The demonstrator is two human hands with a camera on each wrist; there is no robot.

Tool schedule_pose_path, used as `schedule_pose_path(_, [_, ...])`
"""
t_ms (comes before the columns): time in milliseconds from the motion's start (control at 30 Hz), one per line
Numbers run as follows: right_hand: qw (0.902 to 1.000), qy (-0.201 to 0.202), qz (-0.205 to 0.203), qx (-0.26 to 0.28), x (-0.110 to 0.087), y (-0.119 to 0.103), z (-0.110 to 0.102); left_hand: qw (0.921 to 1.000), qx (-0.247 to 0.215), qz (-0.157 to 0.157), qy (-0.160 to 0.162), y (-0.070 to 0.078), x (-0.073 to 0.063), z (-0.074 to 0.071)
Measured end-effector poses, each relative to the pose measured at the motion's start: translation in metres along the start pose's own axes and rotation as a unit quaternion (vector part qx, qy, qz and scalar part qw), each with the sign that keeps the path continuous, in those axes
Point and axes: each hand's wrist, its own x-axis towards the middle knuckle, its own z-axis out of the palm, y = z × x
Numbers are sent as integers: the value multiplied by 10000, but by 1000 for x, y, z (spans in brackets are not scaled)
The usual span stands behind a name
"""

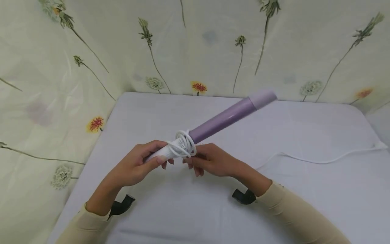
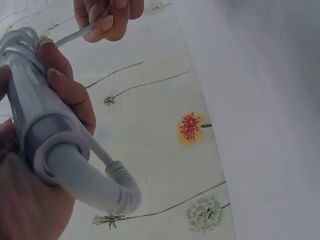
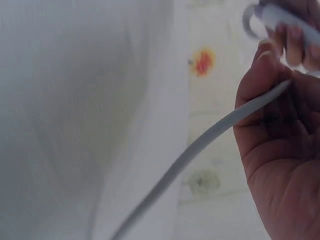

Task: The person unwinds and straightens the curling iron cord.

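Observation:
A curling iron with a purple barrel [image 1: 225, 118] and a paler tip is held tilted up to the right above the table. My left hand [image 1: 138, 164] grips its white handle [image 1: 159, 154]. Several loops of white cord [image 1: 189, 144] are wound round the handle near the barrel. At the handle's end, the cord leaves through a bent sleeve [image 2: 125, 187] in the left wrist view. Just right of the loops, my right hand [image 1: 216, 161] pinches the cord between thumb and fingers. In the right wrist view the cord [image 3: 195, 147] runs across that palm and hangs away below.
The loose cord [image 1: 317, 162] trails over the white-covered table [image 1: 182, 210] to a white plug end [image 1: 380, 146] at the right edge. Behind and to the left hangs a flower-printed curtain [image 1: 189, 51]. Black curved pieces [image 1: 122, 205] sit at both wrists.

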Motion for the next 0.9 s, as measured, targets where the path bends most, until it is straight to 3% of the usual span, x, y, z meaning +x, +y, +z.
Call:
schedule_pose_path(100, [9986, -268, -26, 450, -2, -10, 15, 9997, -111, -109, 199, -3, 2, 7])
schedule_pose_path(200, [9972, -291, -48, 692, -4, -19, 22, 9983, 173, -300, 471, -6, 4, 12])
schedule_pose_path(300, [9989, -111, 9, 465, -5, -20, 23, 9975, 104, -401, 566, -6, 4, 14])
schedule_pose_path(467, [9942, 801, 348, -620, -2, 3, 15, 9943, -1028, -165, 215, -2, 3, 17])
schedule_pose_path(567, [9842, 1546, 507, -693, 1, 13, 0, 9903, -1387, -116, -37, 0, 1, 18])
schedule_pose_path(733, [9643, 2525, 648, -476, -2, 7, -39, 9916, -1227, -164, -378, -3, -5, 17])
schedule_pose_path(833, [9521, 2942, 687, -476, -10, -3, -66, 9920, -1130, -249, -503, -5, -9, 14])
schedule_pose_path(900, [9473, 3113, 498, -564, -18, -10, -81, 9924, -1053, -357, -525, -6, -12, 12])
